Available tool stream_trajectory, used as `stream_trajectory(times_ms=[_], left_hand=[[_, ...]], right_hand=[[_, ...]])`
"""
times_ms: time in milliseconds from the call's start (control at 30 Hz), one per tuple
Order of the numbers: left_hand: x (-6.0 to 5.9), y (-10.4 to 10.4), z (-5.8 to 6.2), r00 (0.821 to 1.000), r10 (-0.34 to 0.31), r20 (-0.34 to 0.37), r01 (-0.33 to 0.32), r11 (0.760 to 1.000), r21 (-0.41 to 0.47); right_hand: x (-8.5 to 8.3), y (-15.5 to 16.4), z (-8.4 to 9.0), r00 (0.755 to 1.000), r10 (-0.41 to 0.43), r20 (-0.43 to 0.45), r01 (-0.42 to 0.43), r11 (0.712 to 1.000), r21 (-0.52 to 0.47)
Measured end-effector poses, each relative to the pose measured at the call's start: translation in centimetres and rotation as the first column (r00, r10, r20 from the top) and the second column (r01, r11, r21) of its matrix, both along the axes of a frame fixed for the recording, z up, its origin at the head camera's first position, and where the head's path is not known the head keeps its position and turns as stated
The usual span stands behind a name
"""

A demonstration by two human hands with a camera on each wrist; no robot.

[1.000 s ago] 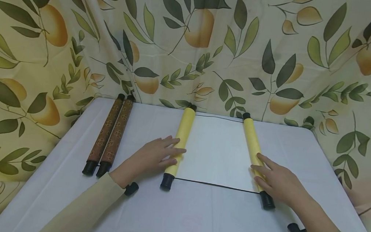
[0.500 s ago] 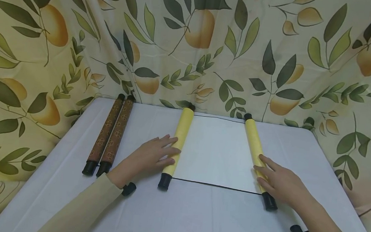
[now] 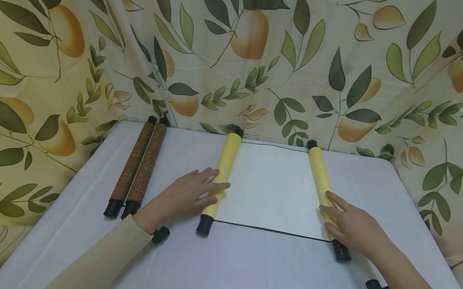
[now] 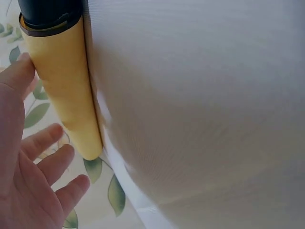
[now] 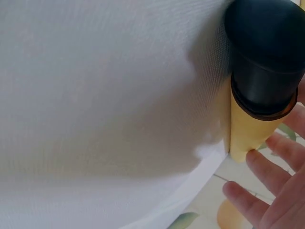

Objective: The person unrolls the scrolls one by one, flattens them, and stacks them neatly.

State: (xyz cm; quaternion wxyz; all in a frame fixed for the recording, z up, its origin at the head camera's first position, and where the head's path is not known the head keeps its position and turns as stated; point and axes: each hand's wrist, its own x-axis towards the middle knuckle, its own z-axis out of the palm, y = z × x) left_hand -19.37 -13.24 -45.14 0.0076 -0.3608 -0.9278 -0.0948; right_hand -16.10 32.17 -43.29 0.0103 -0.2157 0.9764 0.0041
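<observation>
Hands are resting flat on a half-unrolled scroll lying mid-table: the left hand (image 3: 187,195) is pressing straight fingers on the left yellow roll (image 3: 221,174), the right hand (image 3: 350,223) likewise on the right yellow roll (image 3: 323,189). Uneven pushing is likely risking a skewed or creased white sheet (image 3: 273,189), black-edged between black-capped rollers.

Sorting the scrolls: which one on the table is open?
The yellow scroll: its two rolls lie apart with white sheet between, a hand on each. The brown scroll at the left lies rolled shut.
</observation>
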Motion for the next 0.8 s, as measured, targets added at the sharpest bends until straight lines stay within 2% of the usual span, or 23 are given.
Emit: stream_trajectory(times_ms=[133,300,600,800], left_hand=[[-0.01,0.12,0.1,1.0,-0.023,0.021,0.023,0.999,-0.028],[0.09,0.45,0.04,0.998,-0.046,0.043,0.047,0.999,-0.023],[-0.04,0.62,0.01,0.999,-0.051,0.008,0.051,0.998,0.038],[-0.25,0.44,0.18,0.996,-0.077,-0.05,0.077,0.997,0.003]], right_hand=[[-0.02,0.29,-0.01,1.0,0.01,-0.02,-0.01,1.0,-0.01],[-0.05,0.24,0.07,0.999,0.033,-0.041,-0.033,0.999,-0.015],[-0.07,0.54,0.17,0.999,0.014,-0.037,-0.014,1.0,-0.019],[0.09,0.81,0.28,1.0,-0.009,-0.015,0.009,1.0,-0.008]])
